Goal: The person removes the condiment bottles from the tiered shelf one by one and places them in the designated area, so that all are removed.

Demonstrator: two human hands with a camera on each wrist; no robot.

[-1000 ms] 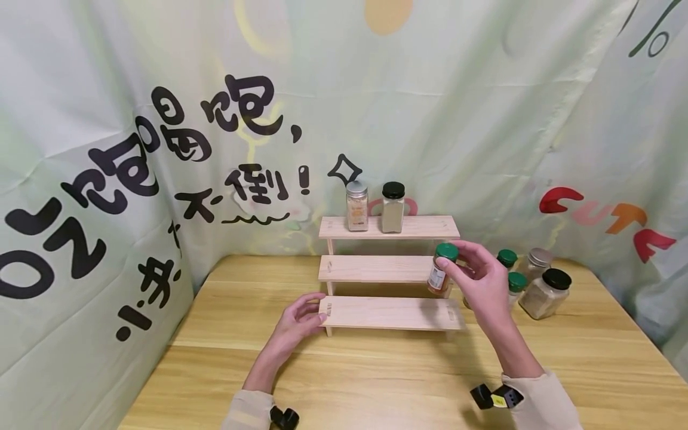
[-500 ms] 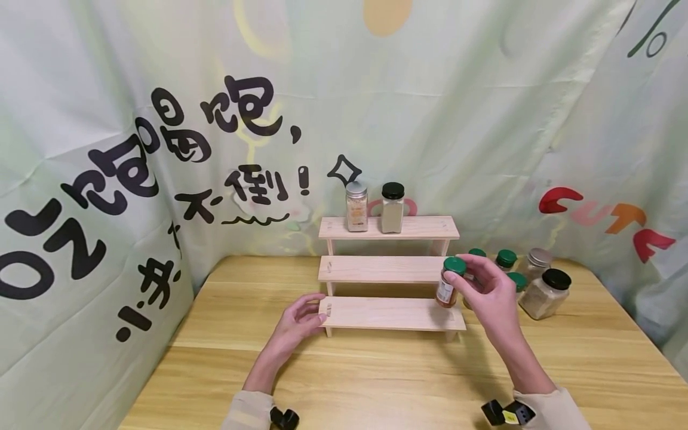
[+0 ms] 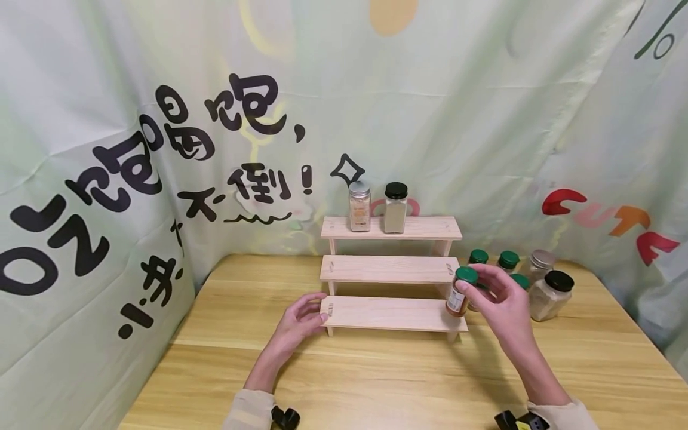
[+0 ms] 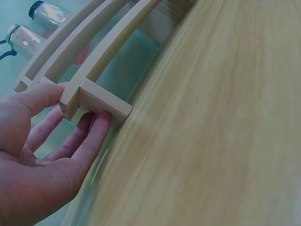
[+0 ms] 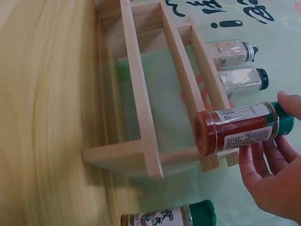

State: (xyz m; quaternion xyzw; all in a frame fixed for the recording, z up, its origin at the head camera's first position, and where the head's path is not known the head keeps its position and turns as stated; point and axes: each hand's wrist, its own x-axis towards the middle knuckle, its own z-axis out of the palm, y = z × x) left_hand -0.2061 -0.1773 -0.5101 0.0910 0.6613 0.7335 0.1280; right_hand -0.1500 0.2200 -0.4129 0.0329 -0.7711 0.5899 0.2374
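Observation:
My right hand (image 3: pixel 505 301) grips a spice jar (image 3: pixel 461 292) by its green cap, above the right end of the lowest shelf. In the right wrist view the jar (image 5: pixel 240 127) shows red-brown contents and white printed labels, with a gap between its base and the boards. My left hand (image 3: pixel 298 319) holds the left end of a three-step wooden rack (image 3: pixel 392 313). Seen from the left wrist, the thumb lies on the board's end and fingertips touch the rack's leg (image 4: pixel 104 100). On the top step stand a silver-capped jar (image 3: pixel 359 207) and a black-capped jar (image 3: pixel 395 209).
Right of the rack, several more jars stand on the wooden table (image 3: pixel 376 376): green-capped ones (image 3: pixel 507 260), a silver-capped one (image 3: pixel 539 266) and a wide black-capped one (image 3: pixel 552 295). Behind the table hangs a printed cloth (image 3: pixel 457 119).
My right hand has carried the green-capped jar to the right and lower, from in front of the middle step to over the lowest step's right end. My left hand stays on the rack.

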